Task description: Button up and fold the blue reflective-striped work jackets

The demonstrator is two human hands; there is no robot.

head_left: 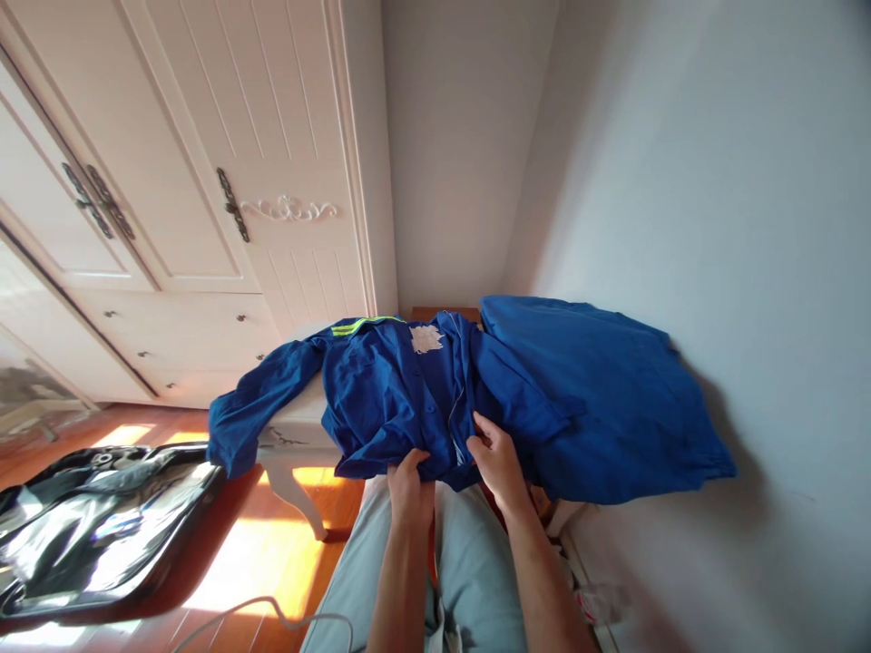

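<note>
A blue work jacket (381,390) with yellow-green reflective stripes on one shoulder lies spread over a small white table. Its left-side sleeve hangs past the table's edge, and a pale patch shows inside near the collar. My left hand (409,481) pinches the lower front hem near the middle. My right hand (495,453) grips the other front edge, beside the zip, with thumb and fingers closed on the cloth. The jacket's other sleeve reaches right, across a second blue garment (605,399) that is draped against the wall.
A white wardrobe (190,245) with dark handles stands behind on the left. On the wooden floor at left sits an open suitcase (109,535) with packed items. The table's curved leg (296,494) and a pale cable (272,603) are nearby. At right is the wall (748,227).
</note>
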